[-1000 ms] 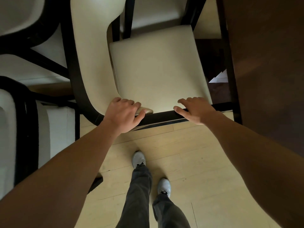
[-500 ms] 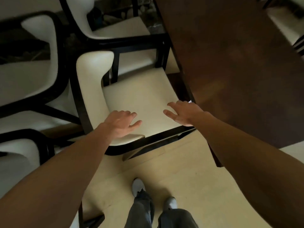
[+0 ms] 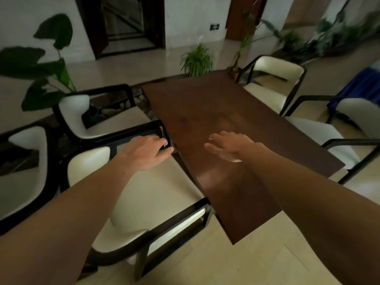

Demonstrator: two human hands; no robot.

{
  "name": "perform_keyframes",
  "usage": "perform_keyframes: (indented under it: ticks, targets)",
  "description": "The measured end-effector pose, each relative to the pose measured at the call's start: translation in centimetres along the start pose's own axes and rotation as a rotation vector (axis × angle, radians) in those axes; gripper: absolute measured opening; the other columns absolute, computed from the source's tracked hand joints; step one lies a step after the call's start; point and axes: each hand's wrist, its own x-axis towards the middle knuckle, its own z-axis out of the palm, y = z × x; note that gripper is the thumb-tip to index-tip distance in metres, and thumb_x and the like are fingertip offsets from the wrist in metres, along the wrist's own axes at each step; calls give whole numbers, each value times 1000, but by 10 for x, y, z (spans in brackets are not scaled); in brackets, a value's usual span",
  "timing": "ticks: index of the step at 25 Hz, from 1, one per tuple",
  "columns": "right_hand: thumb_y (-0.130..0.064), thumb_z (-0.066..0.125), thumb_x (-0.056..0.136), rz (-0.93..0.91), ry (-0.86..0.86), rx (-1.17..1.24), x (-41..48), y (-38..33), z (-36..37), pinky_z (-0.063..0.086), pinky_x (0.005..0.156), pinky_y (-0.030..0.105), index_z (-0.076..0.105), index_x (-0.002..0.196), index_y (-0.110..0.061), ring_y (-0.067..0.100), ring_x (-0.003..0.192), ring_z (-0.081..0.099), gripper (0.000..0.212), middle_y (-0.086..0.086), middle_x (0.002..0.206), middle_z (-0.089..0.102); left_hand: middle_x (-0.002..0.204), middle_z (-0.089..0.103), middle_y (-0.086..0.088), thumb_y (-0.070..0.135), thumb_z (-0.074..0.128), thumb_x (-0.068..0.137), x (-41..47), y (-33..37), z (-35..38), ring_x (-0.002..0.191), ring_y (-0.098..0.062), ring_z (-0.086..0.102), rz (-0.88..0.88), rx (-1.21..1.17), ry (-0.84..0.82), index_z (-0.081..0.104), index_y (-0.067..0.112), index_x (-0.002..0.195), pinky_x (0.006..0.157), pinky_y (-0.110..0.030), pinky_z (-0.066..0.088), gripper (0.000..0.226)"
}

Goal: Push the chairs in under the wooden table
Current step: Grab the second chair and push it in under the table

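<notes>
A long dark wooden table (image 3: 205, 112) runs away from me. The nearest cream chair with a black frame (image 3: 156, 194) stands at its left side, seat edge against the tabletop. My left hand (image 3: 146, 151) hovers over that chair's far armrest, fingers spread, holding nothing. My right hand (image 3: 230, 146) floats open above the tabletop. A second cream chair (image 3: 115, 122) sits further along the left side. Two more chairs (image 3: 273, 83) (image 3: 337, 128) stand on the right side, pulled out from the table.
Another cream chair (image 3: 22, 161) stands at the far left behind the near one. Potted plants (image 3: 197, 60) line the floor beyond the table, and a large-leaf plant (image 3: 47, 58) rises at left. A dark doorway (image 3: 125, 23) is in the back wall. Blue fabric (image 3: 357, 87) lies at right.
Both hands have let go of the near chair's armrest and lifted. My view has swung up from the floor to the whole table. The chair now sits closer to the table.
</notes>
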Motion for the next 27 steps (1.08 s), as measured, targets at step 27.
perform_keyframes:
  ticks: [27]
  targets:
    - [-78,22,89,652,520,63,-355,436,-119,46,74,42,54,127,-34,19,97,54,67,-1,121,60,115,70,2,66,22,98,279,517,-159,102,-23,66,630,-101,345,62,29,121,72,-41,50,60]
